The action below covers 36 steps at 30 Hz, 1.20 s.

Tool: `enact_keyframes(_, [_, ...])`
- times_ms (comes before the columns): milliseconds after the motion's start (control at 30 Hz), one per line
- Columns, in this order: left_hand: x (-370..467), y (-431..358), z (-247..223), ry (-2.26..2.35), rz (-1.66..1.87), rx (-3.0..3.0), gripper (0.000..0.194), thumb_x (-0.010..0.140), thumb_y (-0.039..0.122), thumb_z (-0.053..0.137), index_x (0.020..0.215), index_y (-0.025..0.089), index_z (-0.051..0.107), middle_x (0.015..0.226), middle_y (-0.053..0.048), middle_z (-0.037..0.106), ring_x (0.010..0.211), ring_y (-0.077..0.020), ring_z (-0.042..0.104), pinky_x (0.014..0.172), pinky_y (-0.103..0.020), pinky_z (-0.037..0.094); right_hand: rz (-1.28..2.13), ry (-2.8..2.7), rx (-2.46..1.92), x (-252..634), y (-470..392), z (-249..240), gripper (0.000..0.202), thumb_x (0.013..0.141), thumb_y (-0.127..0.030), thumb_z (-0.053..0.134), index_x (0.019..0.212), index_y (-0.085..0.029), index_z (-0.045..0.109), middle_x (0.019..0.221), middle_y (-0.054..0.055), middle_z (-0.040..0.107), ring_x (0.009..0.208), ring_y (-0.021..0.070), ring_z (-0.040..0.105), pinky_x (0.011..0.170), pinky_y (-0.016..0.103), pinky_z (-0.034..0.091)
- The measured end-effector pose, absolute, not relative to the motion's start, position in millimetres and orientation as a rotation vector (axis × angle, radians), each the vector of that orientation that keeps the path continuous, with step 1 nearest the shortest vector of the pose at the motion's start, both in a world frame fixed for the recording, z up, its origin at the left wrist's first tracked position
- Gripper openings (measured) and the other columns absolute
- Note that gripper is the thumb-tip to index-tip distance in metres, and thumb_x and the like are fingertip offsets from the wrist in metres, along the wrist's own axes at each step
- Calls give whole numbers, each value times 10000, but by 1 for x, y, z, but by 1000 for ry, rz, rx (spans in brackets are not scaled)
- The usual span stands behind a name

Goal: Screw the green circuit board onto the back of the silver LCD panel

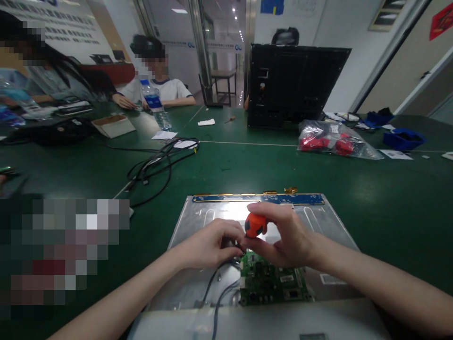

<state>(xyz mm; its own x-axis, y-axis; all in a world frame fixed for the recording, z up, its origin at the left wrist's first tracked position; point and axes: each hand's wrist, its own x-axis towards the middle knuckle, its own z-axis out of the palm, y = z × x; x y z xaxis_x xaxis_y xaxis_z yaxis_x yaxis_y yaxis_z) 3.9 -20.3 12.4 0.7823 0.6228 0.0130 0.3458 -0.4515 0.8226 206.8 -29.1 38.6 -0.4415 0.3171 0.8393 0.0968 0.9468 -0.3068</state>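
Observation:
My right hand [286, 236] grips the orange and black handle of a screwdriver [255, 225], held over the upper edge of a green circuit board [272, 281]. The screwdriver's shaft and tip are mostly hidden by my fingers. Beside it, my left hand [215, 243] is closed, thumb and fingers pinched at the board's upper left corner; what they hold is hidden. Under the board lies a silvery metal panel [184, 236] with a narrow blue circuit strip [247, 199] along its far edge. Dark cables [217, 302] run over the panel left of the board.
Black cables [166, 160] lie coiled on the green table [233, 165]. Beyond stand a water bottle [155, 106] and a large black display panel [297, 87]. A clear bag with red items [332, 141] lies at right. Two people sit across at the left.

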Motion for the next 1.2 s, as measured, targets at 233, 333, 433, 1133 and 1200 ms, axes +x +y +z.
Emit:
enact_keyframes(233, [5,-21,16,733,363,2109,14,757,148,600,758,159,591,784,-3,605,743,-161,559,669,-254,434,334,-2029,-336,209,-30,37,476,899,-215,594,1318,-160,374,845,9,610,622,90,545,498,185,448])
enact_keyframes(333, [5,-21,18,739,355,2123,29,751,147,596,737,162,576,771,0,598,750,-167,559,663,-254,431,349,-2028,-341,208,-28,33,482,889,-211,611,1309,-152,382,845,12,617,615,90,542,496,187,443])
enact_keyframes(433, [6,-21,17,717,384,2133,40,757,132,588,745,163,567,794,-2,604,759,-166,559,674,-258,429,360,-2040,-334,208,-27,30,496,872,-197,635,1300,-149,390,860,16,625,624,93,548,513,193,450])
enact_keyframes(1133, [6,-23,15,705,395,2069,77,788,133,564,850,161,601,801,-8,617,728,-162,575,645,-248,465,376,-2153,-303,215,-32,44,522,808,-119,533,1313,-142,401,1052,76,661,725,107,603,561,205,480])
enact_keyframes(1200, [6,-23,17,700,391,2088,92,782,127,581,860,166,612,800,-6,623,734,-165,579,654,-249,469,385,-2163,-317,216,-33,50,501,798,-87,515,1285,-141,414,1058,77,661,761,109,610,589,207,485])
